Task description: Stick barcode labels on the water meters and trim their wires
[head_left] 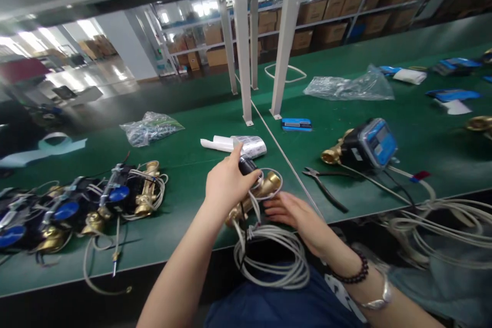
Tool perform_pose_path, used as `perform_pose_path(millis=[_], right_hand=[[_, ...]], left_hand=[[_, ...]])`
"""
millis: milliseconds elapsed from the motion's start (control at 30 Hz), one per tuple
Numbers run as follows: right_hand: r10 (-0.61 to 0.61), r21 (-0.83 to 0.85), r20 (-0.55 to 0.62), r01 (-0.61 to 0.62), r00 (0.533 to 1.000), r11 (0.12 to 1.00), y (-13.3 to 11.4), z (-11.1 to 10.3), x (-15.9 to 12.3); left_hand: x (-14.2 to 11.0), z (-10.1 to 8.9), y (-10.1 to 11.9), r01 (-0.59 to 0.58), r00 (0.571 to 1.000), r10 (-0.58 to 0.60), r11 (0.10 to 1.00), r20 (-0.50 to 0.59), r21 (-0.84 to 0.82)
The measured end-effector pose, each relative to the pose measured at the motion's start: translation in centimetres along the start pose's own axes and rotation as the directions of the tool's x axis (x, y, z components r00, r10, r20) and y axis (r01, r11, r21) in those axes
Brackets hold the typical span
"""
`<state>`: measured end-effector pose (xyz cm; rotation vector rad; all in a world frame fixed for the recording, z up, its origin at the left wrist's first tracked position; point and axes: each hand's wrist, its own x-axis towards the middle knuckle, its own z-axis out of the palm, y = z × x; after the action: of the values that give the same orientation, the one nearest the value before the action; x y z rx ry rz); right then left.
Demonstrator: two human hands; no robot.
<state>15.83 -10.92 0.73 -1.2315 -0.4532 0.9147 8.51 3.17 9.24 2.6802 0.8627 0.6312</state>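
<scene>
While the left hand [226, 177] grips the black cap [247, 165] of a brass meter [272, 182], the right hand [290, 211] is spread beside the brass end, its fingers straight and only slightly parted; whether they touch the meter or the cable looped round it, I cannot tell. The meter is at the front edge of the green table [188, 174], tilted, straight in front of the person. A coil [274, 264] of pale cable hangs below it, over the edge, by the dark blue clothing.

Just behind the left hand lies a roll of labels [253, 147]. To the right of the right hand are pliers [328, 196], jaws parted, and beyond them a blue-faced meter [378, 144] with its own cable. On the left, a row of meters [119, 193] with blue discs stands along the edge, near a bag of small parts [149, 129]. Two white posts [241, 46] rise behind, with a blue plate [296, 124] at the foot of the right one.
</scene>
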Motion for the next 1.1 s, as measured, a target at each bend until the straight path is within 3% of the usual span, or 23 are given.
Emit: perform_pose_path(millis=[100, 200, 267, 333, 367, 433, 500, 533, 567, 633, 667, 700, 767, 833, 900, 933, 1000, 1100], right_hand=[[0.116, 0.248, 0.129, -0.145, 0.985, 0.958, 0.8, 1.2, -0.5], [0.201, 0.336, 0.113, -0.228, 0.973, 0.914, 0.8, 2.0, 0.4], [0.247, 0.359, 0.083, -0.260, 0.965, 0.896, 0.7, 2.3, 0.6], [0.254, 0.361, 0.112, -0.278, 0.961, 0.890, 0.3, 2.2, 0.1], [0.239, 0.332, 0.144, -0.274, 0.960, 0.902, 0.0, 2.0, -0.4], [0.178, 0.146, 0.214, -0.212, 0.960, 0.966, -1.0, 1.3, -1.7], [0.055, -0.230, 0.212, -0.005, 0.976, 0.973, -2.3, 0.3, -2.6], [-0.061, -0.443, 0.182, 0.137, 0.981, 0.886, -3.1, -0.2, -2.7], [-0.209, -0.628, 0.170, 0.269, 0.963, 0.730, -3.9, -0.4, -2.3], [-0.471, -0.835, 0.271, 0.448, 0.839, 0.318, -5.3, -0.3, -0.6], [-0.512, -0.860, 0.372, 0.496, 0.774, 0.125, -5.8, 0.2, 0.7], [-0.478, -0.849, 0.478, 0.526, 0.737, -0.037, -6.2, 1.0, 2.1], [-0.307, -0.798, 0.603, 0.550, 0.736, -0.247, -6.6, 3.0, 4.8], [-0.189, -0.769, 0.624, 0.551, 0.759, -0.324, -6.6, 5.2, 6.7], [-0.171, -0.761, 0.631, 0.562, 0.756, -0.325, -6.5, 6.9, 7.8], [-0.175, -0.754, 0.642, 0.573, 0.746, -0.322, -6.5, 7.4, 8.2], [-0.223, -0.756, 0.649, 0.585, 0.727, -0.293, -6.7, 7.8, 8.9], [-0.402, -0.803, 0.590, 0.562, 0.701, -0.198, -7.8, 7.8, 9.6]], left_hand=[[0.4, 1.1, 0.0, -0.131, 0.991, 0.130, 0.991, 0.036, 0.010], [-2.6, 1.8, -2.1, -0.266, 0.961, 0.258, 0.961, -0.096, -0.074], [-6.5, 2.5, -4.2, -0.250, 0.941, 0.206, 0.958, -0.267, -0.142], [-10.9, 3.5, -5.9, -0.096, 0.942, 0.014, 0.969, -0.336, -0.228], [-12.9, 4.3, -6.5, -0.009, 0.956, -0.067, 0.967, -0.285, -0.257], [-15.8, 6.2, -7.0, 0.069, 0.973, -0.112, 0.975, -0.200, -0.210], [-17.1, 7.9, -6.8, 0.060, 0.977, -0.085, 0.989, -0.194, -0.132], [-17.2, 8.6, -6.5, 0.040, 0.977, -0.063, 0.993, -0.204, -0.113], [-17.1, 8.9, -6.2, 0.029, 0.976, -0.055, 0.992, -0.212, -0.125], [-16.7, 8.7, -5.6, 0.060, 0.976, -0.108, 0.968, -0.189, -0.242], [-16.6, 8.2, -5.4, 0.095, 0.973, -0.154, 0.947, -0.171, -0.307], [-16.5, 7.6, -5.2, 0.148, 0.967, -0.212, 0.917, -0.139, -0.370], [-16.8, 6.2, -5.0, 0.299, 0.933, -0.360, 0.804, -0.019, -0.514], [-17.3, 5.2, -5.0, 0.455, 0.872, -0.435, 0.554, 0.224, -0.697], [-17.8, 4.5, -5.5, 0.564, 0.811, -0.334, 0.226, 0.480, -0.795], [-17.9, 4.1, -5.9, 0.587, 0.798, -0.249, 0.117, 0.549, -0.801], [-18.1, 3.2, -7.1, 0.602, 0.795, -0.109, 0.021, 0.596, -0.798], [-17.6, 1.4, -9.3, 0.535, 0.844, -0.009, -0.056, 0.536, -0.843]])
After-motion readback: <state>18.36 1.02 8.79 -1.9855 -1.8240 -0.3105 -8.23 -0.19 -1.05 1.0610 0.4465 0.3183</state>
